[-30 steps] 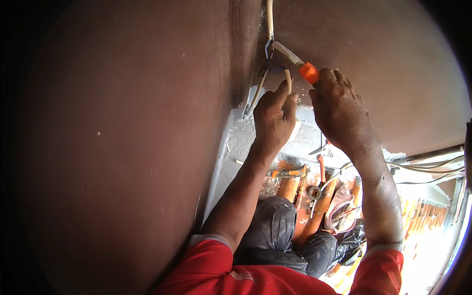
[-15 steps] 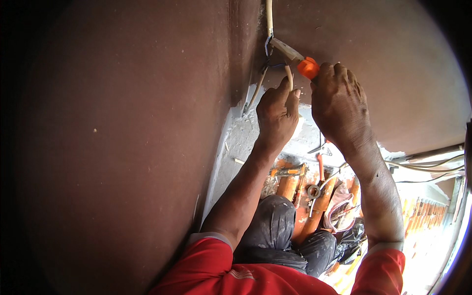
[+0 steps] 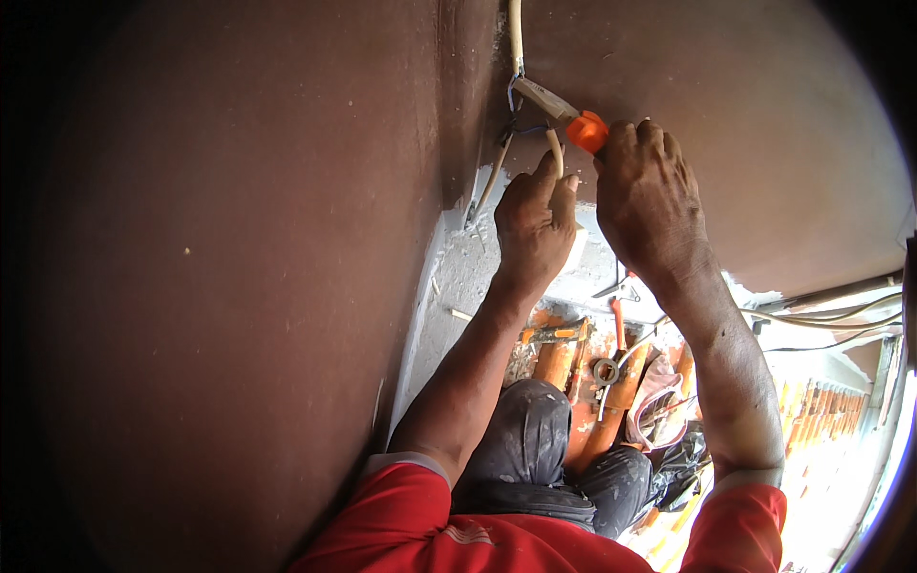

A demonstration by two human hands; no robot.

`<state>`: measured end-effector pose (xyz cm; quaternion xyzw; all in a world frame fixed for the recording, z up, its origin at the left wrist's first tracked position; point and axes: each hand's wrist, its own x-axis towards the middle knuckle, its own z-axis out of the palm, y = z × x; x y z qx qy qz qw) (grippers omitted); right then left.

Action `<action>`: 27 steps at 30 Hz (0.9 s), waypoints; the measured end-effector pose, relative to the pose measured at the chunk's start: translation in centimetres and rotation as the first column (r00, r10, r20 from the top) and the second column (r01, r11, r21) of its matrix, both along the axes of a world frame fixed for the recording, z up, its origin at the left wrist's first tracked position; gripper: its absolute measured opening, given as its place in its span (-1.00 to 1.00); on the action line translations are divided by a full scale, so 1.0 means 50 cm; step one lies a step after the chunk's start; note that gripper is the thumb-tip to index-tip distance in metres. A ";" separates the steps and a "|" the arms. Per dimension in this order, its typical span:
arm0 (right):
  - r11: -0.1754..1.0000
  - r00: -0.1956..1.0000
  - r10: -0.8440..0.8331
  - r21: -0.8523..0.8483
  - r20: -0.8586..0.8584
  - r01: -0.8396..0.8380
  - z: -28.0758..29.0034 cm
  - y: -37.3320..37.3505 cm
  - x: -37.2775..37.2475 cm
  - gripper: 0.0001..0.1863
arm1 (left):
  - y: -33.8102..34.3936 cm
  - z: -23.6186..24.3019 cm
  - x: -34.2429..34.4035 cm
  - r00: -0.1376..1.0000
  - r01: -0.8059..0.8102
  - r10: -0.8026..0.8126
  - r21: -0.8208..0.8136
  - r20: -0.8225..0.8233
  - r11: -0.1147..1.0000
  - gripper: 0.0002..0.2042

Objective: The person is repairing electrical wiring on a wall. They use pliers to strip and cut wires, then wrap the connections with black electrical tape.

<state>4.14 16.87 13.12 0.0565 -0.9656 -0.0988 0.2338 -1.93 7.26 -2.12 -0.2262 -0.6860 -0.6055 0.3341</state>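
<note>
Wall: a broad brown wall, smooth with small pale specks, fills the left and top; a vertical inner corner runs down near the middle, its lower edge chipped to pale grey plaster.
Cable: a cream cable runs straight down the corner from the top edge and ends at a knot of thin blue and pale wires just below the tool's tip.
Tool: a tool with a pale metal nose and a bright orange handle, slanted, its tip at the cable.
Right hand: the right hand is closed round the orange handle, knuckles up, pressed close to the wall.
Left hand: the left hand pinches a short cream cable end between thumb and fingers, just left of the right hand (the two nearly touch).
Room to move: tight at the corner; the wall faces close in left and above, open space lies only below.
Below: orange rounded tiles with loose metal tools lying on them (small and hard to tell apart), dark trousers, red sleeves.
Right edge: thin cables running along a ledge.
</note>
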 end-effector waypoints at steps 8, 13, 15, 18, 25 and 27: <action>0.987 0.993 0.005 -0.161 0.121 0.015 0.021 0.007 -0.001 -0.66 | 0.008 0.004 0.000 1.000 0.008 -0.008 0.055 0.001 0.998 -0.62; 0.950 0.993 0.079 -0.309 0.093 -0.046 0.012 0.029 -0.016 -0.75 | 0.020 0.003 -0.006 1.000 0.006 -0.007 0.054 0.013 0.999 -0.63; 0.947 0.993 0.091 -0.316 0.078 -0.062 0.005 0.031 -0.022 -0.73 | 0.022 0.002 -0.006 1.000 0.004 -0.005 0.060 0.014 0.998 -0.61; 0.946 0.982 0.056 -0.323 0.179 0.005 0.021 0.032 -0.027 -0.55 | 0.020 0.000 -0.006 1.000 -0.011 0.011 0.044 0.016 0.999 -0.58; 0.963 0.986 0.013 -0.267 0.165 0.032 0.014 0.044 -0.042 -0.51 | 0.028 0.008 -0.004 0.998 -0.015 0.014 0.030 0.054 0.999 -0.55; 0.979 0.997 0.062 -0.195 0.046 -0.052 -0.003 0.053 -0.048 -0.53 | 0.031 0.009 -0.002 0.997 -0.024 0.023 0.020 0.069 1.000 -0.58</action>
